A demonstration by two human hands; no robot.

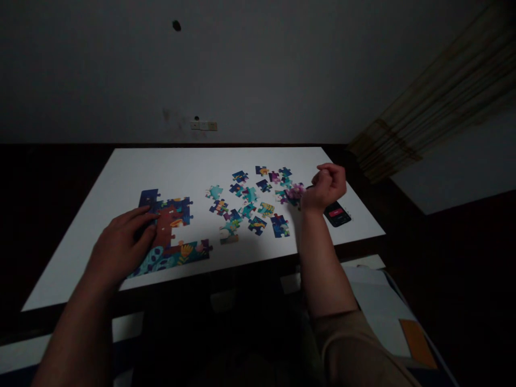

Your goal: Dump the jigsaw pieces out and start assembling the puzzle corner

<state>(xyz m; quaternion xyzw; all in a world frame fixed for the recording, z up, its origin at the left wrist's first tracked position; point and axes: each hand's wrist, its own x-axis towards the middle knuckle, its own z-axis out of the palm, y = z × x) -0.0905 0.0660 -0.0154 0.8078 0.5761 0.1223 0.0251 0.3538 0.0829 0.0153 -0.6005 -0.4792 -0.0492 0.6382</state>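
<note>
We are resting our left hand [123, 239] flat, fingers spread, on the assembled part of the jigsaw puzzle [171, 236], which is lying on the near left area of the white tabletop [161, 166]. Our fingertips are covering its upper left edge.

We are holding our right hand [324, 188] curled into a loose fist, raised just above the tabletop at the right end of the scattered loose pieces [252, 201]. Whether it is pinching a piece we cannot tell, since the fingers are folded inward. A pinkish piece [296, 191] is lying just beside that hand, toward its left.

The loose pieces are spreading across the middle of the tabletop, between our two hands, some touching, some apart. A dark phone [337, 214] with a red patch on its screen is lying near the right edge, just behind our right wrist.
</note>
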